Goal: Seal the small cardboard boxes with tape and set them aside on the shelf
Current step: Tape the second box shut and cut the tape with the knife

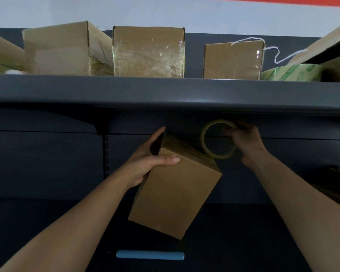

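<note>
Tilted cardboard box (pixel 175 193) in left hand's (pixel 145 160) grip (thumb on top), tape roll (pixel 220 155) in right hand's (pixel 245 142) pinch.

Two bare forearms are seen, uncovered along their whole visible length, each ended by a bare hand, the left hand (pixel 145 163) marked by a short, plain thumbnail, the right hand (pixel 247 142) dimmed by shadow and its nails hidden.

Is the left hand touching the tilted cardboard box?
Touching. The head view shows the left hand gripping the cardboard box, thumb lying across its front face.
</note>
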`<state>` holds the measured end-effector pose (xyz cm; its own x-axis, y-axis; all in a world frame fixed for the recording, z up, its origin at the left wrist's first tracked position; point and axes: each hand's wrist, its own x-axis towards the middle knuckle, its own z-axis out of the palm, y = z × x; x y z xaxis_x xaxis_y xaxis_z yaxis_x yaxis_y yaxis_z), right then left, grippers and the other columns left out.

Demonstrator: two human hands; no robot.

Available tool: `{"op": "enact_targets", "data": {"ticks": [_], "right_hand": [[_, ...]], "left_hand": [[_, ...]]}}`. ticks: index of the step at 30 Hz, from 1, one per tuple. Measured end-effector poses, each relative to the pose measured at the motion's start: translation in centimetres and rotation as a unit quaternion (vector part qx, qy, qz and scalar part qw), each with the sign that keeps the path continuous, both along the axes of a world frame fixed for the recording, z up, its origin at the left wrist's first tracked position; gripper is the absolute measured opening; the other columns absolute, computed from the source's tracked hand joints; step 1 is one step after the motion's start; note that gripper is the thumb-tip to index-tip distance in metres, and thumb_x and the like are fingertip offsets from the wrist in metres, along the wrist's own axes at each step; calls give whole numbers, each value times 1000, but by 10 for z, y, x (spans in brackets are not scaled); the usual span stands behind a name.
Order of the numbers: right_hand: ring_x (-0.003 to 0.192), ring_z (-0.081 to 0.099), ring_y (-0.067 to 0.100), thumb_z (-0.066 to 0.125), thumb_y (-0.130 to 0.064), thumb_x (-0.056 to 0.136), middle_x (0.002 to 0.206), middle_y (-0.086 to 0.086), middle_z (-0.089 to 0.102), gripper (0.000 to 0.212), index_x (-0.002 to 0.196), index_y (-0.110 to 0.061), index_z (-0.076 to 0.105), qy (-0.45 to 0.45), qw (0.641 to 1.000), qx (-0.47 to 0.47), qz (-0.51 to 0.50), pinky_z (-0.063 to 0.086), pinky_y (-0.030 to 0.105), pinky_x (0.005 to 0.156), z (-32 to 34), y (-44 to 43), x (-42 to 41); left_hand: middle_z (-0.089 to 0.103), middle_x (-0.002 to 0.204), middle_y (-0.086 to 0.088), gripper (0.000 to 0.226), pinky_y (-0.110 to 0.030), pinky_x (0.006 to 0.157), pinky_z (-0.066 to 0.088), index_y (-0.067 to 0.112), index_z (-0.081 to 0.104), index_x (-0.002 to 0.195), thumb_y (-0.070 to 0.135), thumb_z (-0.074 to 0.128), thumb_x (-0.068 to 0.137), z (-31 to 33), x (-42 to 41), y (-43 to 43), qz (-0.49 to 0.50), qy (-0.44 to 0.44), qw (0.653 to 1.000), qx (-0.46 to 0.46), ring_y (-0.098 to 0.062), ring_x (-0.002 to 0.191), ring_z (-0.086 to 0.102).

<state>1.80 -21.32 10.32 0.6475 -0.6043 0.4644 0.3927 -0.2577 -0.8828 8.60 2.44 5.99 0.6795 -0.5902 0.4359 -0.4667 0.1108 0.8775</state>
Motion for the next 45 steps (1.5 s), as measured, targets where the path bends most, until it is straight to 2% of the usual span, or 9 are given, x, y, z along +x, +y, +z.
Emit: {"op": "enact_targets", "data": {"ticks": [4, 7, 11, 15, 19, 26, 30, 34, 45], "right_hand": [[65, 53, 10, 54, 8, 89, 88, 1, 66, 33, 103, -17, 71, 2, 999, -14, 28, 40, 19, 49, 0, 2, -3], [54, 53, -3, 52, 12, 87, 82, -2, 64, 37, 103, -15, 71, -7, 998, -55, 22, 35, 6, 42, 2, 9, -7], [37, 48, -9, 53, 12, 87, 73, -4, 61, 35, 102, -13, 71, 12, 995, -93, 32, 34, 5, 38, 7, 15, -12], [52, 54, -7, 56, 8, 87, 84, -5, 67, 36, 91, -24, 72, 25, 989, -147, 26, 36, 4, 43, 8, 18, -10], [83, 57, 1, 57, 5, 87, 94, -10, 68, 37, 90, -29, 71, 40, 979, -200, 25, 45, 14, 71, 13, 18, -5], [72, 56, 3, 57, -1, 85, 87, -9, 69, 38, 87, -35, 72, 91, 954, -286, 5, 42, 16, 64, 20, 16, -1], [79, 58, -1, 57, -1, 84, 92, -13, 67, 37, 95, -31, 75, 180, 905, -386, -7, 41, 10, 66, 21, 12, -5], [60, 55, -5, 56, -3, 85, 87, -13, 67, 37, 95, -34, 74, 202, 896, -395, -14, 38, 7, 53, 8, 10, -3], [41, 50, -8, 56, -3, 86, 73, -12, 65, 35, 94, -32, 74, 210, 907, -365, 13, 33, 7, 41, -13, 8, 5]], "left_hand": [[48, 138, 9, 120, -23, 85, 51, 54, 36, 136, 52, 92, 30, -6, 3, 10, -3, 19, 999, -27, -10, 116, 56], [51, 133, 11, 116, -23, 84, 51, 56, 39, 132, 51, 92, 29, -8, 4, 15, -11, 23, 999, -36, -7, 112, 58], [51, 134, 10, 111, -24, 84, 50, 58, 42, 130, 50, 92, 32, -12, 6, 23, -20, 31, 998, -44, -9, 113, 58], [52, 131, 12, 109, -28, 88, 48, 59, 44, 128, 52, 92, 30, -14, 7, 29, -23, 32, 998, -46, -11, 114, 57], [52, 135, 6, 106, -31, 94, 46, 55, 46, 129, 50, 92, 33, -15, 12, 35, -29, 40, 998, -37, -15, 118, 56], [53, 135, 4, 105, -37, 101, 44, 51, 48, 130, 49, 92, 35, -20, 18, 41, -34, 50, 998, -36, -18, 119, 55], [56, 133, 3, 105, -31, 93, 47, 48, 48, 131, 46, 93, 37, -26, 23, 45, -34, 70, 995, -55, -15, 115, 59], [53, 136, 3, 105, -32, 94, 46, 49, 47, 132, 44, 93, 37, -28, 27, 45, -40, 83, 994, -51, -16, 117, 57], [56, 132, 8, 104, -32, 94, 44, 50, 48, 131, 47, 93, 36, -34, 36, 49, -38, 102, 993, -40, -14, 115, 58]]}}
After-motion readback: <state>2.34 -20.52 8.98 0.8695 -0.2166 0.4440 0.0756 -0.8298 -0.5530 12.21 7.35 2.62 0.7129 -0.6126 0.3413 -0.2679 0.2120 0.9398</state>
